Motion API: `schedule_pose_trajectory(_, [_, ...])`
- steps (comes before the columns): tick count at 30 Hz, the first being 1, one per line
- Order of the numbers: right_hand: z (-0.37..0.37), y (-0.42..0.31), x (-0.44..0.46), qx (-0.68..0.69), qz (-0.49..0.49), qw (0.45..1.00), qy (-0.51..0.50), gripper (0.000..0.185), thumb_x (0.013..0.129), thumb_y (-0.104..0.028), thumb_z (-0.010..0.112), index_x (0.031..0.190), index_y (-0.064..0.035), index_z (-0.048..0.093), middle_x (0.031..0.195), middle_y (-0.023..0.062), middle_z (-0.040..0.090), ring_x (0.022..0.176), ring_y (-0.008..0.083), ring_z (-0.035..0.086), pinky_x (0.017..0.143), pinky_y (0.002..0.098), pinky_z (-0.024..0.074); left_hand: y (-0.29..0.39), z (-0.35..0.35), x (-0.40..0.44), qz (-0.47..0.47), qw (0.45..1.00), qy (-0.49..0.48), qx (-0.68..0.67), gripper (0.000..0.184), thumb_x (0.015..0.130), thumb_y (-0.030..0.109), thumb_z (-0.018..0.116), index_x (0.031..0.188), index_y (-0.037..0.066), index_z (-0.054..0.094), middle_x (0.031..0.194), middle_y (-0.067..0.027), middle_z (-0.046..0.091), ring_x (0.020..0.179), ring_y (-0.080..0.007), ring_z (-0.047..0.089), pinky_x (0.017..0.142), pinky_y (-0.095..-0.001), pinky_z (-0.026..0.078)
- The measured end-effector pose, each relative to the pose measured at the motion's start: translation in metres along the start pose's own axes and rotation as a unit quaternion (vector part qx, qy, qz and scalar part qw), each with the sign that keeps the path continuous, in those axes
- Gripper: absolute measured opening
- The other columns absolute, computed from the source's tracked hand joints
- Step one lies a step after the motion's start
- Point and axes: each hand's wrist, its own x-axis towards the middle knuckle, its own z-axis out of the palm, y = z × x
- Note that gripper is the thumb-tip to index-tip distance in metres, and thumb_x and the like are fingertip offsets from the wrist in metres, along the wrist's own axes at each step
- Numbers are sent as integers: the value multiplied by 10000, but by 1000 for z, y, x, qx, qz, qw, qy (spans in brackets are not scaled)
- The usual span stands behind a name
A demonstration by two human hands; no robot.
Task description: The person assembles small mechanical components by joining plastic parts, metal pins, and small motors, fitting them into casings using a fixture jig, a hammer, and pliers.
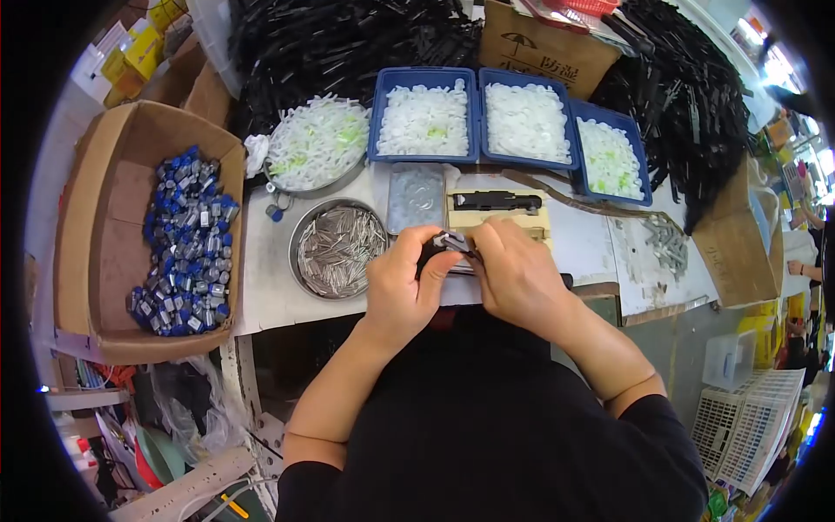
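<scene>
Close to my body, both hands are closed on a small dark part with a shiny metal end (451, 241). My left hand (404, 280) pinches it between thumb and fingers. My right hand (518, 271) grips its other side; its fingers hide much of the part, so I cannot tell its kind. Just beyond the hands lies a cream-coloured block (537, 217) with a long black plastic piece (496, 201) resting in it. Left of the block is a shallow clear tray (416, 198) of small translucent pieces. A round metal bowl (300, 271) of slim metal pieces stands left of my left hand.
Three blue trays (477, 157) hold white pieces, and a round pan (326, 184) holds white and green ones. Black strips (348, 43) heap behind. At left, a cardboard box (109, 209) contains blue-capped pieces. Grey pieces (664, 245) lie at right near another cardboard box (739, 248).
</scene>
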Motion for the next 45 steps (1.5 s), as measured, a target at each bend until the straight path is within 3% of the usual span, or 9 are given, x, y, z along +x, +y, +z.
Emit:
schedule_pose_trajectory(3, [-4,2,-6,-21,-78,995,-66,126,477,-20,397,563,-18,306,535,97,343,506,226,369,396,277,316,8,-9,-11,-105,988,-68,-93,134,606,116,408,647,-8,380,442,-25,382,352,-86,360,327,-167,280])
schedule_pose_trajectory(8, [27,4,20,45,-203,964,-166,116,482,-43,395,554,-16,308,516,83,338,495,192,372,400,258,321,-31,-46,-24,-332,729,-241,-548,319,575,279,425,631,-31,380,400,-49,335,318,-83,309,290,-166,252])
schedule_pose_trajectory(15, [16,27,15,-69,26,993,-93,279,451,-9,414,720,-72,382,647,74,381,626,213,381,480,281,330,-34,-98,-42,-239,820,-487,180,211,563,217,433,633,19,419,502,-83,433,447,-195,418,424,-219,331])
schedule_pose_trajectory(19, [7,51,13,-149,215,962,77,124,546,-46,354,669,-51,372,614,84,409,585,222,394,471,295,323,-23,-88,-22,-214,784,-571,116,198,557,198,445,642,20,422,567,-89,446,521,-192,435,464,-221,338])
schedule_pose_trajectory(23, [2,48,20,-8,197,970,141,99,545,-37,381,643,-52,377,586,94,401,543,240,390,437,285,311,-25,-30,24,-69,938,-339,-13,112,564,88,397,648,16,411,612,-91,430,554,-184,421,483,-235,327])
schedule_pose_trajectory(25, [0,44,21,89,145,972,165,71,542,-33,394,612,-41,386,551,111,396,521,259,385,417,279,308,-40,9,55,229,955,-141,123,142,548,86,400,669,12,398,602,-105,416,563,-216,407,492,-264,322])
schedule_pose_trajectory(34, [-2,33,0,27,126,986,108,138,553,-35,386,685,-23,345,604,89,370,589,237,365,469,292,303,-30,22,46,-121,950,-205,-200,132,572,81,435,672,17,380,526,-45,405,471,-105,385,441,-173,306])
schedule_pose_trajectory(43, [6,21,8,-19,47,999,20,96,507,-11,379,576,-18,312,565,82,356,551,213,366,392,268,317,-22,6,28,78,988,-127,31,127,577,90,428,655,4,376,443,-66,399,353,-130,368,349,-205,298])
schedule_pose_trajectory(45, [-3,19,7,-39,10,999,-27,101,494,-14,382,561,-20,306,558,78,356,550,207,369,382,266,319,-24,-7,18,-259,862,-271,-341,164,593,143,418,640,-8,372,413,-32,359,334,-96,329,321,-175,265])
